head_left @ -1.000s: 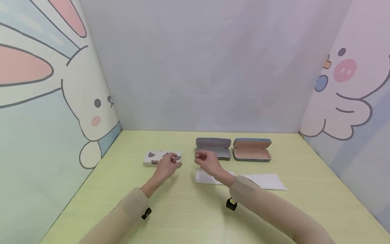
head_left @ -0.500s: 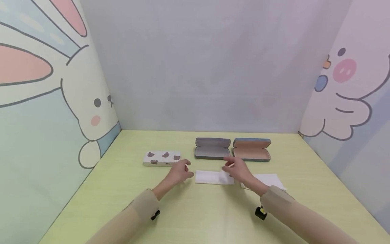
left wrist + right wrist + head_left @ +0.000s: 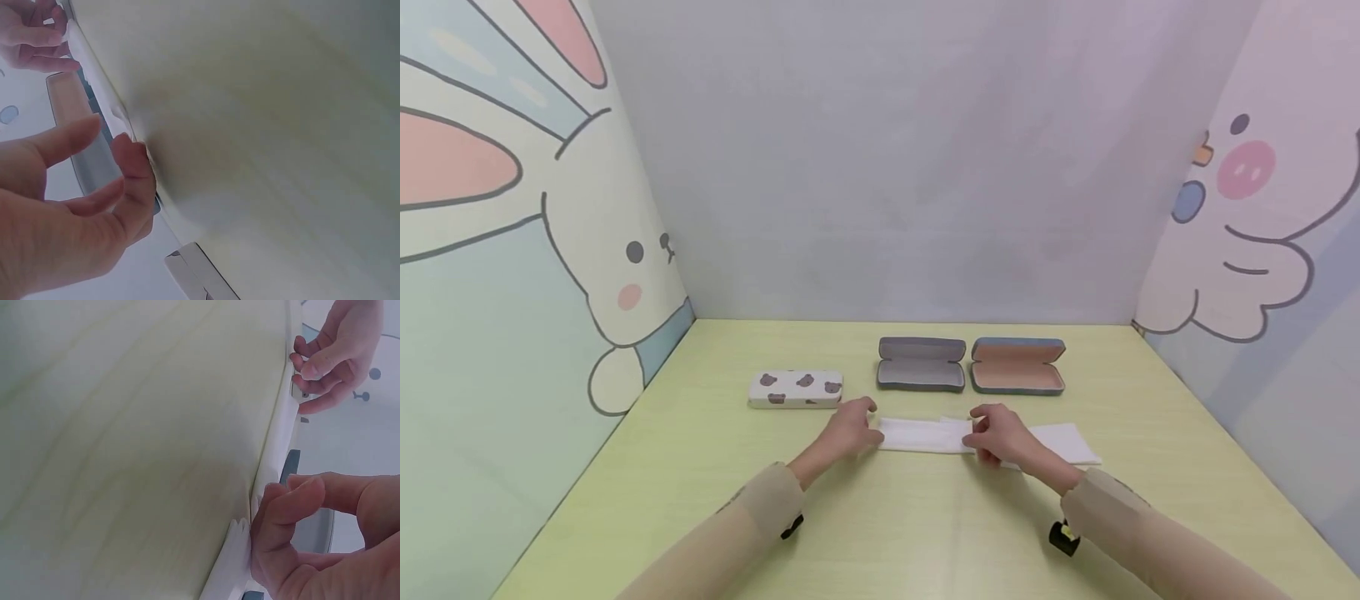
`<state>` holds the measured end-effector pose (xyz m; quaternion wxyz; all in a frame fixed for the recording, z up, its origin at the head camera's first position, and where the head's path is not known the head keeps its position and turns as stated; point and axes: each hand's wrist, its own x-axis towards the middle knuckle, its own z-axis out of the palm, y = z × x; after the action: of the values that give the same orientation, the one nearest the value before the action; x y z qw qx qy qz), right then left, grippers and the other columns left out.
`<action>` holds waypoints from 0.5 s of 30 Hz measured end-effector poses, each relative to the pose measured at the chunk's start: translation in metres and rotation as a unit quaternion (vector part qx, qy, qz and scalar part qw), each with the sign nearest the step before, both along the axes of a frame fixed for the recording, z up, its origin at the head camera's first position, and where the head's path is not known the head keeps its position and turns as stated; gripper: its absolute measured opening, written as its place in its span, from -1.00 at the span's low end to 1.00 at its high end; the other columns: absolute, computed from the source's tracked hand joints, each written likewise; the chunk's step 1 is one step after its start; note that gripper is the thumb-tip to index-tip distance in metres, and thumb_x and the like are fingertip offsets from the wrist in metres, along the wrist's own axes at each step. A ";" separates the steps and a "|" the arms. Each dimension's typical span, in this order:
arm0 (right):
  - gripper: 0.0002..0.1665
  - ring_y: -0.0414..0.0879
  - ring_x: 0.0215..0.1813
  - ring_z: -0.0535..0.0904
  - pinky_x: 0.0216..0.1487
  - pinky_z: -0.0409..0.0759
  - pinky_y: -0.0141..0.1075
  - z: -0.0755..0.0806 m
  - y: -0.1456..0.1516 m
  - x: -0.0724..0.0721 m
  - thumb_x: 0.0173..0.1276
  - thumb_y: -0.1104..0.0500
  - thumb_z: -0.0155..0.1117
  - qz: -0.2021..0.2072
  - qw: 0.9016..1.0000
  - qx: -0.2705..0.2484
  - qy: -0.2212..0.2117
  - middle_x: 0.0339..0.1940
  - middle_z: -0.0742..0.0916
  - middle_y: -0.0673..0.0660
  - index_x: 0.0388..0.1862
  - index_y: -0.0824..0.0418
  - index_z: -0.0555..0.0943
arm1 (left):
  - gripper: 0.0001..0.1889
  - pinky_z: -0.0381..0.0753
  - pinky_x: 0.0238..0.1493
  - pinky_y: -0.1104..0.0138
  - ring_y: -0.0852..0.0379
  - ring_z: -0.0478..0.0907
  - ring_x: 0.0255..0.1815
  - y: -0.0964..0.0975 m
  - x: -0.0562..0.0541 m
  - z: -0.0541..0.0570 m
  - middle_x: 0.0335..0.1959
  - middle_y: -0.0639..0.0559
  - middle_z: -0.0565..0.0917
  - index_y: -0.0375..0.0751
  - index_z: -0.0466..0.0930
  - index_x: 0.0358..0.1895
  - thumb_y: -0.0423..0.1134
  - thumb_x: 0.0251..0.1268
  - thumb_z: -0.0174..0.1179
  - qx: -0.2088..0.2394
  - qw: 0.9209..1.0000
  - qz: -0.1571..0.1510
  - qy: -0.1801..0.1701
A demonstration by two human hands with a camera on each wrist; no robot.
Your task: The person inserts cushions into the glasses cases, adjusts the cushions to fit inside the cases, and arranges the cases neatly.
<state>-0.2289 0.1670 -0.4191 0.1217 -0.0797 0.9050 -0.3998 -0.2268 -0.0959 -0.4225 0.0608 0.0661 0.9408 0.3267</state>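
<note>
One folded cloth (image 3: 917, 435) lay flat between left hand (image 3: 847, 429) and right hand (image 3: 1006, 437), thumbs and fingers parted, no pinch visible; straightening seemed nearly done; grey case (image 3: 921, 374) stood open, unfilled.

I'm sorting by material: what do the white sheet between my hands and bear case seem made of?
Sheet: probably matte fabric or soft paper, from its uneven edge. Bear case: perhaps smooth coated board or plastic, given crisp edges.
</note>
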 end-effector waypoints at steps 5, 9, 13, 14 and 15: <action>-0.41 -0.18 -0.73 0.46 -0.69 0.47 -0.34 -0.001 -0.001 0.000 0.21 0.27 0.35 -0.001 1.000 0.013 -0.012 -0.42 0.69 0.14 0.17 0.51 0.44 | -0.51 0.58 -0.13 0.16 0.06 0.50 -0.30 0.007 0.000 0.000 -0.17 -0.20 0.64 -0.44 0.49 0.08 -0.41 0.01 0.32 -0.007 1.000 0.002 -0.005; -0.46 -0.19 -0.74 0.46 -0.69 0.47 -0.34 -0.003 -0.002 -0.001 0.21 0.27 0.35 0.000 1.000 0.015 -0.015 -0.45 0.69 0.13 0.13 0.49 0.46 | -0.55 0.58 -0.02 0.10 0.00 0.53 -0.21 0.011 -0.002 0.000 -0.05 -0.27 0.64 -0.44 0.51 0.02 -0.41 0.00 0.35 -0.018 1.000 0.001 -0.002; -0.49 -0.19 -0.75 0.47 -0.69 0.49 -0.33 -0.004 -0.003 -0.001 0.20 0.29 0.35 0.001 1.000 0.010 -0.011 -0.48 0.68 0.12 0.10 0.47 0.48 | -0.60 0.58 -0.06 0.11 -0.03 0.53 -0.21 0.012 -0.003 -0.003 -0.11 -0.26 0.64 -0.43 0.52 -0.05 -0.42 -0.03 0.35 -0.035 0.999 -0.003 0.006; -0.50 -0.18 -0.75 0.46 -0.69 0.50 -0.32 -0.004 -0.003 -0.001 0.20 0.30 0.35 0.003 1.000 0.007 -0.012 -0.50 0.68 0.12 0.09 0.48 0.47 | -0.61 0.57 -0.07 0.11 -0.03 0.53 -0.22 0.012 -0.003 -0.003 -0.13 -0.25 0.64 -0.42 0.51 -0.07 -0.43 -0.03 0.35 -0.038 0.999 -0.003 0.007; -0.51 -0.18 -0.76 0.46 -0.69 0.50 -0.31 -0.004 -0.003 -0.001 0.19 0.30 0.35 0.005 1.000 0.004 -0.012 -0.52 0.67 0.13 0.07 0.48 0.47 | -0.62 0.57 -0.07 0.11 -0.03 0.52 -0.22 0.012 -0.003 -0.003 -0.15 -0.24 0.64 -0.42 0.51 -0.07 -0.43 -0.03 0.34 -0.040 0.999 -0.004 0.007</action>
<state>-0.2304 0.1638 -0.4235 0.1348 -0.0788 0.9046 -0.3967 -0.2294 -0.0836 -0.4258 0.0577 0.0694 0.9534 0.2878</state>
